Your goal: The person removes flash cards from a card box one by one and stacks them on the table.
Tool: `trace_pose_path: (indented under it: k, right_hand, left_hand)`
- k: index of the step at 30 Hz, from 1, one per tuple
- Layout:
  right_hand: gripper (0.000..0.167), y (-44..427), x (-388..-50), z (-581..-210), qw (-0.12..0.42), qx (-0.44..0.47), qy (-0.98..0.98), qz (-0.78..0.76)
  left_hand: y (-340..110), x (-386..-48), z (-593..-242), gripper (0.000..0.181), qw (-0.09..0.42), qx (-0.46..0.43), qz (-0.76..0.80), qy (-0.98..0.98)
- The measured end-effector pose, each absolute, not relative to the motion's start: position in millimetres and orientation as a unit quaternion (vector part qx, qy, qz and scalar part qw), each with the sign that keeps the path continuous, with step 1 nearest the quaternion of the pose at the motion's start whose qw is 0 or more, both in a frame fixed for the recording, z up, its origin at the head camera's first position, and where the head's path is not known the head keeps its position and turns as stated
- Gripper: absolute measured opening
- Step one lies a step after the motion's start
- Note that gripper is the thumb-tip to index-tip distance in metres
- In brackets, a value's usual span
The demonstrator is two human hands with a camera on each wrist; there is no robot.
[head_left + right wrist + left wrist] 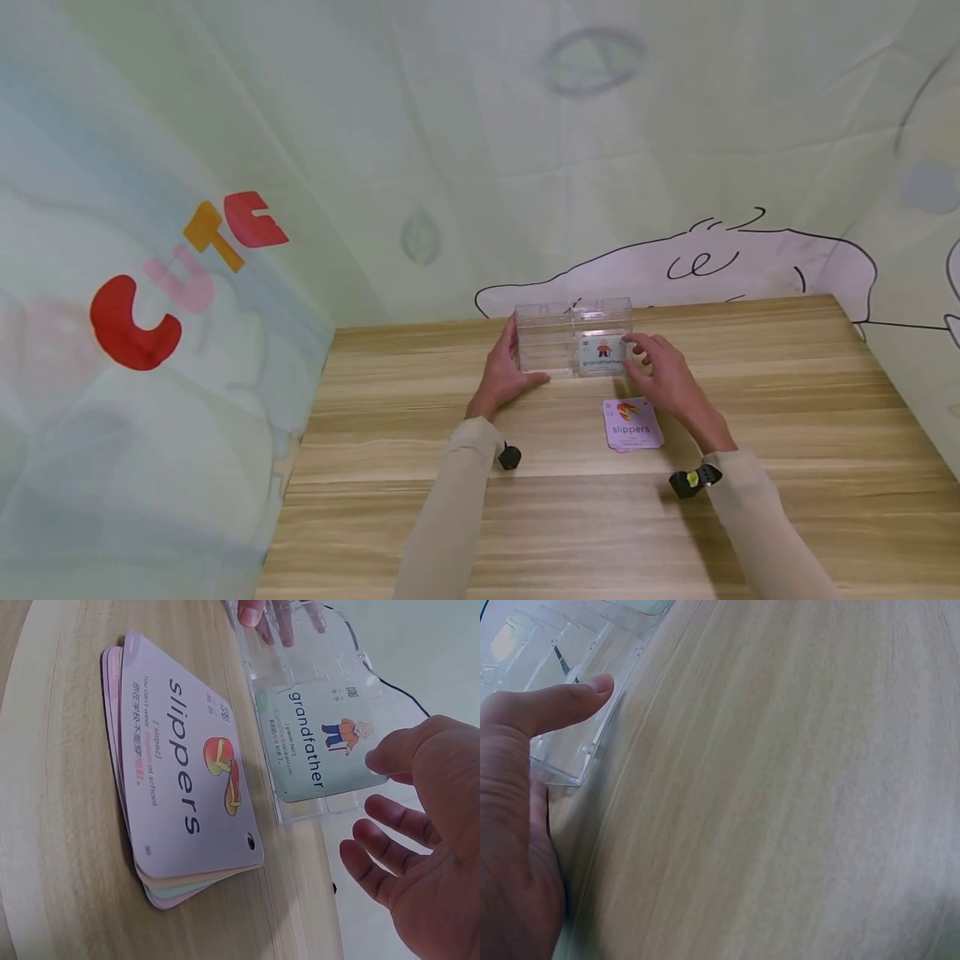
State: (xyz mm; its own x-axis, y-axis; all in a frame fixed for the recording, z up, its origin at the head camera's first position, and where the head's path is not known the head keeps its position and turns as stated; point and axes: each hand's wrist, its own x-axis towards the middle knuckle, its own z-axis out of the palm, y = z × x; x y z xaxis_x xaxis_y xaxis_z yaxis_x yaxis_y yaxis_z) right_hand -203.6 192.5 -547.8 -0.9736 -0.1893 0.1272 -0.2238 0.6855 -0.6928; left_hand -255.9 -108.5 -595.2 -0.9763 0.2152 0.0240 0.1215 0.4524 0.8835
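Observation:
A clear plastic card rack [545, 342] with tiered slots stands near the table's back edge. My left hand [501, 379] grips its left end, thumb [592, 686] along the front edge and fingers at the side. In the rack's lower right slot sits a pale green "grandfather" card [319, 742]. At that card's right edge is my right hand [663, 375], its thumb [390, 754] touching or just over the edge; the other fingers are spread loosely beside the rack. In front lies a small stack of cards [187, 765], a lilac "slippers" card on top.
The wooden table [570, 533] extends toward me and to both sides. Printed fabric walls [420, 150] rise behind and at the left, with the back wall close behind the rack. Dark wrist devices [693, 481] hang at both cuffs.

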Motion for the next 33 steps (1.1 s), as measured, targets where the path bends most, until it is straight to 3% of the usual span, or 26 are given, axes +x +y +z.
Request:
trace_pose_path:
  k: [33]
  right_hand:
    - [0.028, 184.4, -205.9, -555.1, 0.094, 0.188, -0.877, 0.432]
  left_hand:
    - [-108.5, -255.4, -595.8, 0.132, 0.041, 0.103, 0.518, 0.848]
